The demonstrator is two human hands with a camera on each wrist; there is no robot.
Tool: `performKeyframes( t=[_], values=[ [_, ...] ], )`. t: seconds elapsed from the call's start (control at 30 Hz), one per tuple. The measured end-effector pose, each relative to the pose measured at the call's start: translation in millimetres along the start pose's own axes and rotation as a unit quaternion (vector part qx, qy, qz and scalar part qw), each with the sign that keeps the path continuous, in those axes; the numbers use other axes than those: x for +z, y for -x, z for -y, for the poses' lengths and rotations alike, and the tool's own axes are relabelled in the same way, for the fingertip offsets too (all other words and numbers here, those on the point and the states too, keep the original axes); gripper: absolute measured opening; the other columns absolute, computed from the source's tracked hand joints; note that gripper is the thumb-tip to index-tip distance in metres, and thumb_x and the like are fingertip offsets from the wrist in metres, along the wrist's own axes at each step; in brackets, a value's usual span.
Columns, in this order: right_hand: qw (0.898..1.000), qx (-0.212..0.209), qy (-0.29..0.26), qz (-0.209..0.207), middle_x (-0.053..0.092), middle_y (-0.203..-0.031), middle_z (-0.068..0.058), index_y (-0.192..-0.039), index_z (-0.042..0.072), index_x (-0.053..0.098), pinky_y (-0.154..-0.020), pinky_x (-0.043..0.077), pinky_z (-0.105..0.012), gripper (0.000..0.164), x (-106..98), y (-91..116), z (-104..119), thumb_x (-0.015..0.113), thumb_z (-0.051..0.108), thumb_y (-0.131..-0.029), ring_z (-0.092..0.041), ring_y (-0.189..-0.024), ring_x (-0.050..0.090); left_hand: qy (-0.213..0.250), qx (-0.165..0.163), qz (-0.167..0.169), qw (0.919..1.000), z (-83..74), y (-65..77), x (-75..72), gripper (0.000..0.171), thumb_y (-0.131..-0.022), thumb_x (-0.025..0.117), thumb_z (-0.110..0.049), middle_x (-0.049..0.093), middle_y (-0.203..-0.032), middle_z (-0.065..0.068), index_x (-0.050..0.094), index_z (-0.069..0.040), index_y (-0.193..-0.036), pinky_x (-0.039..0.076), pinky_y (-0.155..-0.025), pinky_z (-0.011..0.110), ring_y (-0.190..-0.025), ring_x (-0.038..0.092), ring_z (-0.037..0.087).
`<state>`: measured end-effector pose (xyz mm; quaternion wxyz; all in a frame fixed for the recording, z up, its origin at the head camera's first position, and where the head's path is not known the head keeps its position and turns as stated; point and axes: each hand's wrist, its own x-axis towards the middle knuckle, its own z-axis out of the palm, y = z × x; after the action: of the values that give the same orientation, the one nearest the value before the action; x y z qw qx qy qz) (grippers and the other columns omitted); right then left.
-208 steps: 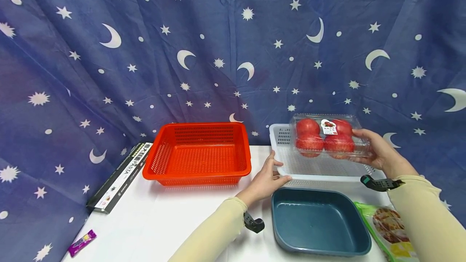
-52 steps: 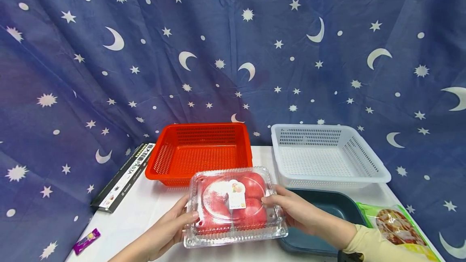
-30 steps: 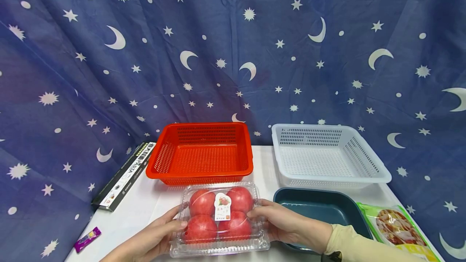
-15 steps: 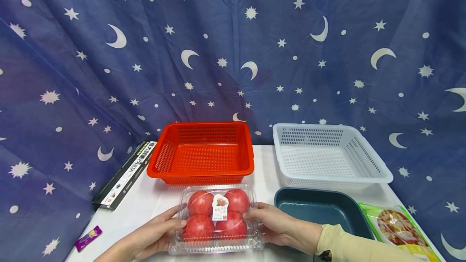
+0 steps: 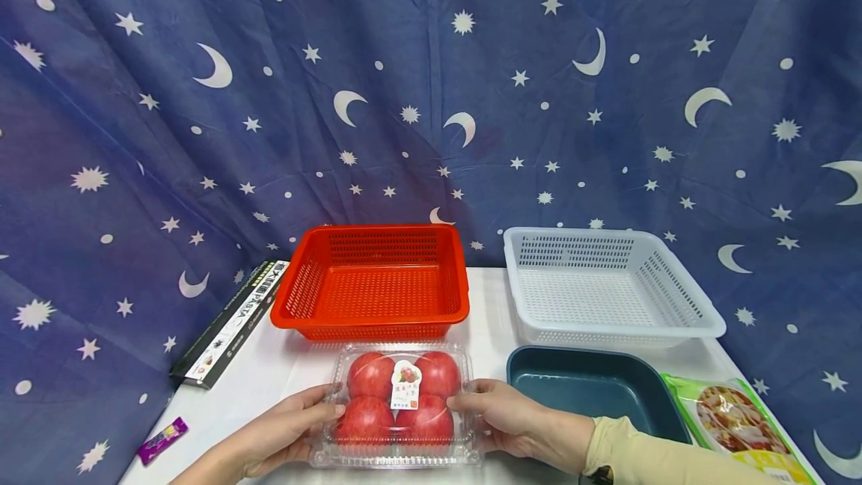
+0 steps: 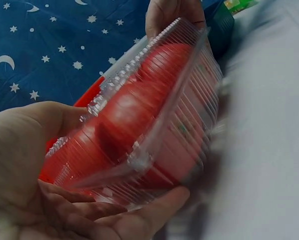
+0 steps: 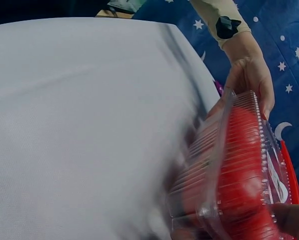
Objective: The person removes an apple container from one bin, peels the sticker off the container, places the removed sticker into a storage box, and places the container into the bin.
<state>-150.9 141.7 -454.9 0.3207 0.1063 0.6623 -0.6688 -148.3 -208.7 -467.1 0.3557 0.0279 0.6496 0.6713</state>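
A clear plastic box of apples [image 5: 426,425], with several red apples and a white label under its lid, is at the front middle in the head view. My left hand [image 5: 286,425] grips its left end, thumb on the lid edge. The right hand [image 5: 515,418] holds the opposite end, thumb over the lid. In the left wrist view, fingers [image 6: 154,210] of the left hand reach under the box. The right wrist view shows the left hand [image 7: 249,80] at the far end. Whether the box touches the white table cannot be told.
Behind the box stands a red basket [image 5: 384,294]; a white basket [image 5: 586,305] is at the back right. A dark blue tub [image 5: 586,380] sits right, beside a green food bag [image 5: 730,421]. A black pasta box [image 5: 232,324] and purple packet [image 5: 163,440] lie left.
The apple box has come from above the white basket to the front middle. My left hand has left that basket's rim and holds the box too. Over the last half second little moves.
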Motion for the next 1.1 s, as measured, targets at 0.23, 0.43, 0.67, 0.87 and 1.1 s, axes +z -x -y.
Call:
performKeyframes(
  t=[0.23,0.43,0.67,0.87,1.1],
  values=[
    [0.999,0.002,0.025,-0.028,0.056,-0.119,-0.023,-0.148,-0.014,0.028,-0.080,0.061,-0.045,0.087,1.7,2.0,4.4,0.079,0.024,-0.090,-0.032,-0.098,0.062,-0.068,0.004,-0.034,0.9971,2.7,1.5,2.8,0.087,-0.104,0.058,-0.030,0.046,-0.145,0.034,0.005,0.019,-0.153,0.056,-0.090,0.054,-0.119,0.059,0.035],
    [0.999,0.004,0.023,-0.029,0.056,-0.119,-0.023,-0.148,-0.014,0.028,-0.081,0.061,-0.046,0.086,1.4,1.5,5.2,0.078,0.024,-0.091,-0.032,-0.098,0.062,-0.151,0.046,-0.109,0.9815,5.1,3.9,8.9,0.089,-0.102,0.065,-0.031,0.022,-0.156,0.041,0.008,0.007,-0.160,0.055,-0.088,0.060,-0.131,0.050,0.049],
    [0.999,0.012,0.022,-0.029,0.057,-0.118,-0.023,-0.147,-0.014,0.030,-0.082,0.061,-0.046,0.081,1.5,1.5,5.7,0.077,0.023,-0.092,-0.032,-0.099,0.061,-0.237,0.119,-0.138,0.9544,11.7,10.5,17.9,0.093,-0.098,0.071,-0.028,0.011,-0.164,0.032,0.008,-0.009,-0.164,0.050,-0.097,0.061,-0.127,0.054,0.050],
    [0.999,-0.001,0.036,-0.031,0.057,-0.116,-0.021,-0.138,-0.012,0.041,-0.080,0.060,-0.041,0.064,-1.7,6.5,13.1,0.073,0.017,-0.090,-0.032,-0.098,0.059,-0.272,0.158,-0.119,0.9417,21.6,11.4,19.8,0.103,-0.089,0.081,-0.026,-0.001,-0.170,0.016,0.012,-0.018,-0.165,0.050,-0.095,0.065,-0.137,0.032,0.062],
    [0.987,-0.085,0.111,-0.082,0.055,-0.137,-0.022,-0.149,-0.006,0.040,-0.100,0.051,-0.054,0.072,-6.9,14.2,36.9,0.073,0.016,-0.089,-0.035,-0.119,0.058,-0.267,0.159,-0.113,0.9438,27.9,9.1,20.1,0.091,-0.087,0.083,-0.027,-0.001,-0.171,0.010,0.030,-0.025,-0.161,0.045,-0.096,0.071,-0.147,0.017,0.055]
  ],
)
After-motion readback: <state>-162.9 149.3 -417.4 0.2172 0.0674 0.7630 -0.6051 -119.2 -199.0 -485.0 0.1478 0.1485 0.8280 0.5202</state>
